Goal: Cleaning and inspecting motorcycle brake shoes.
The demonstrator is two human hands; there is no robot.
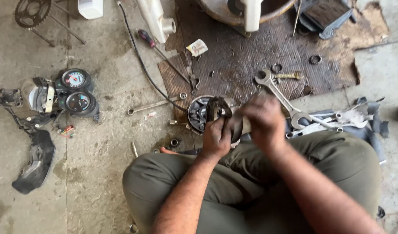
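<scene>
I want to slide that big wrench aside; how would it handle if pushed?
The wrench looks like thick solid metal, so probably stiff and heavy for its size. It lies flat on the mat, so it should slide, not roll. Everything looks greasy, so perhaps slippery.

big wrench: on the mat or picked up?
Down. The wrench lies flat across the mat edge and floor, beyond both hands; neither grips it.

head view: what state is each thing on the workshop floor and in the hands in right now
left hand: closed on a dark curved metal brake part
right hand: blurred, gripping a curved grey strip
round metal brake drum plate: lying flat on the floor
large silver open-ended spanner: lying unused
twin round instrument gauges: detached, lying face up
red-handled screwdriver: lying unused
</scene>
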